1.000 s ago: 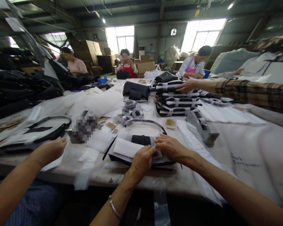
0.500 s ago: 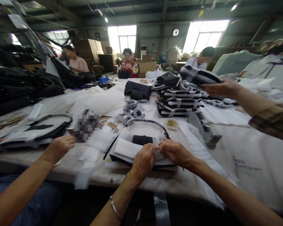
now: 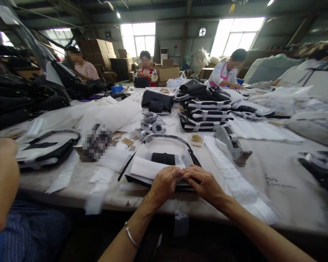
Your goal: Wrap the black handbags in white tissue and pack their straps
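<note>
A black handbag (image 3: 142, 179) lies flat near the table's front edge, partly wrapped in white paper (image 3: 143, 168), its curved handle (image 3: 166, 137) arching away from me. My left hand (image 3: 164, 185) and my right hand (image 3: 203, 183) rest side by side on the bag's near right part. Both have the fingers curled, with the fingertips pinching at the thin clear wrapping there. What sits between the fingertips is too small to make out. A metal bangle circles my left wrist.
A neighbour's arm (image 3: 1, 182) rises at the left near another wrapped bag (image 3: 47, 149). A tape dispenser (image 3: 232, 143), a stack of wrapped bags (image 3: 205, 114), coiled straps (image 3: 151, 125) and paper sheets cover the table (image 3: 276, 182). Other people work at the far side.
The plaid-sleeved arm at the right lifted a bag off the stack and left the view. The neighbour's hand at the left pulled back. My hands drew closer together on the bag.
</note>
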A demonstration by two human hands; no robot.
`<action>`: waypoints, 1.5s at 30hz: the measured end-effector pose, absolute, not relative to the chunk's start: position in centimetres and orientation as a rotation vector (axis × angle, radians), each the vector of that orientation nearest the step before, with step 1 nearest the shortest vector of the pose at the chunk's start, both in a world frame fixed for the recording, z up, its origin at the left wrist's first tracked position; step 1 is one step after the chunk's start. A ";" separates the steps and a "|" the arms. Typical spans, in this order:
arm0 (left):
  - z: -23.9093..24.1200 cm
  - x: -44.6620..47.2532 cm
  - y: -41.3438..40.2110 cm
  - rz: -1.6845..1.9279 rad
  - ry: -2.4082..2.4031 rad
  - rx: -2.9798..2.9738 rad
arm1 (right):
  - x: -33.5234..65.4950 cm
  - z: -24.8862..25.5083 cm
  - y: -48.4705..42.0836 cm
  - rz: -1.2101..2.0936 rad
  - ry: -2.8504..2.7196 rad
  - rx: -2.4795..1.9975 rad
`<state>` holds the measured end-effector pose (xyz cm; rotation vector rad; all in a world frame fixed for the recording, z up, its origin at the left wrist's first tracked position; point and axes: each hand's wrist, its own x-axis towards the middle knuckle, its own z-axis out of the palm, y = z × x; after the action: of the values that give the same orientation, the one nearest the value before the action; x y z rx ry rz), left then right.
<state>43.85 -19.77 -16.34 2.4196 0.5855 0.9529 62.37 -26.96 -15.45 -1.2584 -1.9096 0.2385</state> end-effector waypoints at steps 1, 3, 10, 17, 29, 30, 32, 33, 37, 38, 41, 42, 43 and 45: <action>-16.2 43.7 -19.9 0.940 0.569 2.414 | 62.4 -15.6 -27.0 0.212 -1.911 -1.247; -15.9 43.6 -20.0 0.908 0.553 2.406 | 62.4 -15.4 -27.2 0.189 -1.938 -1.229; -15.4 43.4 -20.0 0.835 0.555 2.426 | 62.6 -11.9 -31.7 0.005 -2.020 -1.099; -14.6 43.1 -20.3 0.748 0.572 2.492 | 61.2 -15.7 -34.6 -0.110 -2.417 -1.068; -15.3 43.4 -19.9 0.774 0.490 2.527 | 59.1 -18.5 -32.3 0.022 -2.030 -0.993; -15.3 43.5 -19.9 0.769 0.491 2.532 | 59.2 -18.3 -32.3 0.064 -2.004 -0.997; -15.3 43.6 -19.8 0.752 0.508 2.555 | 59.5 -17.9 -32.6 0.172 -1.994 -1.028; -15.3 43.7 -19.7 0.741 0.521 2.574 | 59.8 -17.6 -32.8 0.224 -1.996 -1.047; -15.2 44.0 -19.7 0.700 0.567 2.652 | 60.4 -16.4 -33.5 0.331 -1.996 -1.111; -15.2 44.0 -19.8 0.701 0.573 2.664 | 60.5 -16.0 -33.4 0.318 -1.993 -1.124; -15.5 44.1 -20.3 0.737 0.589 2.685 | 60.2 -14.6 -32.8 0.217 -2.047 -1.130; -15.8 44.1 -20.6 0.771 0.589 2.684 | 60.1 -14.1 -32.4 0.174 -2.088 -1.120; -16.2 44.1 -20.9 0.820 0.585 2.679 | 60.0 -13.6 -32.0 0.132 -2.125 -1.111; -17.0 43.9 -21.7 0.962 0.574 2.660 | 60.1 -12.8 -31.0 0.058 -2.160 -1.110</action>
<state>43.90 -21.71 -16.99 2.6597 0.5739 0.9623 60.09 -31.02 -12.80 -1.1104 -2.1599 0.0580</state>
